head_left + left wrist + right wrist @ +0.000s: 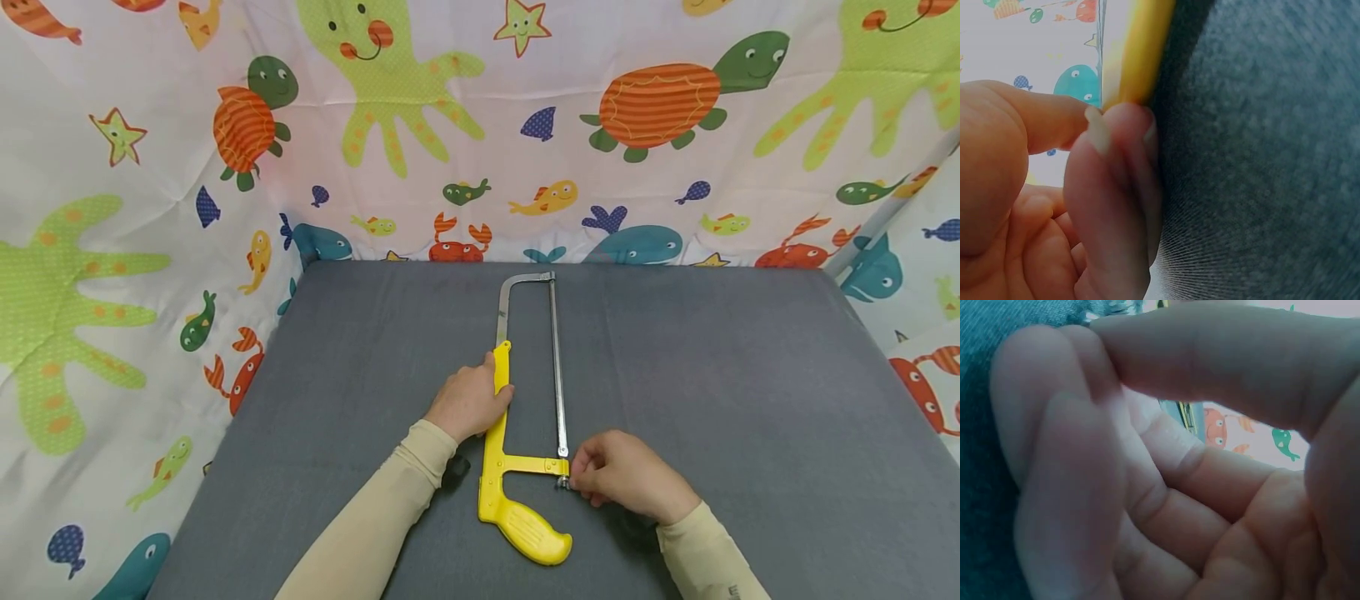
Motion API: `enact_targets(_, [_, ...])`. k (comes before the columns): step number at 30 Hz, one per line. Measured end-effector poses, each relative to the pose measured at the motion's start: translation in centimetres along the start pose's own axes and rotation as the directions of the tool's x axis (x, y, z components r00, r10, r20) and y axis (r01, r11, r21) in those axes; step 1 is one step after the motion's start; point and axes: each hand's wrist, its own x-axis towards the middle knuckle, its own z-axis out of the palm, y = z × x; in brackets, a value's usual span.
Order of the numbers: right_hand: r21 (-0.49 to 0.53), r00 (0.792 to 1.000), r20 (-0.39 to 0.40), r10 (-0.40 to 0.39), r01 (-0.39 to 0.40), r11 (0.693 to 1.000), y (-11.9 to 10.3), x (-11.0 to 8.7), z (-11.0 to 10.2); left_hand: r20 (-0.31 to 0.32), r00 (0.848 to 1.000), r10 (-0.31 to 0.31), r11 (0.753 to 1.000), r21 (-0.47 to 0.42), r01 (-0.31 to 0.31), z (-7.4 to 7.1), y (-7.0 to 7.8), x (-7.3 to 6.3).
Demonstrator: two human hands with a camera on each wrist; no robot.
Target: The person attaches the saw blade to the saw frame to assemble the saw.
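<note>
Hacksaw (494, 458), left hand (468, 402) pinching its frame (502, 371), right hand (633, 477) by nut (563, 482), grip unclear, sleeve mark (733, 592) illegible

I can't make out a single readable word, number, brand or sign from here. The only thing that looks like print to me is a small dark mark (733, 592) on the right sleeve (708, 550), above the table (795, 400), between its middle and its right edge. It sits at the very bottom of the head view, too small for me to read.
</note>
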Motion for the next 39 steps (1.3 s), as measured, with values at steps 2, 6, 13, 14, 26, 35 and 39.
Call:
enact_targets(2, [-0.015, 1.000, -0.009, 0.016, -0.016, 1.000, -0.13, 0.07, 0.07, 0.000, 1.000, 0.000, 1.000, -0.002, 0.000, -0.03, 0.02, -0.03])
enact_targets(6, [-0.056, 0.997, -0.016, 0.079, -0.080, 0.995, -0.46, 0.11, 0.21, 0.004, 1.000, -0.008, 1.000, -0.005, 0.008, -0.05, 0.03, -0.07])
enact_targets(13, [-0.022, 0.998, 0.017, 0.061, -0.061, 0.998, -0.40, -0.06, 0.02, 0.003, 1.000, -0.009, 1.000, -0.010, 0.009, 0.06, 0.06, 0.01])
enact_targets(14, [-0.010, 0.998, 0.026, 0.049, -0.048, 0.999, -0.34, -0.06, -0.05, 0.002, 1.000, -0.007, 1.000, -0.010, 0.007, 0.08, 0.06, 0.03])
enact_targets(26, [0.006, 1.000, 0.011, -0.019, 0.019, 1.000, 0.13, 0.04, 0.08, 0.012, 1.000, -0.002, 1.000, -0.023, 0.002, 0.27, -0.12, 0.32])
enact_targets(35, [-0.112, 0.996, -0.024, 0.091, -0.093, 0.989, -0.48, 0.43, 0.37, 0.020, 1.000, -0.020, 0.999, -0.033, 0.021, 0.33, -0.24, 0.34])
enact_targets(39, [-0.113, 0.995, -0.041, 0.089, -0.093, 0.989, -0.58, 0.48, 0.48, 0.017, 1.000, -0.017, 1.000, -0.021, 0.017, 0.29, -0.24, 0.32])
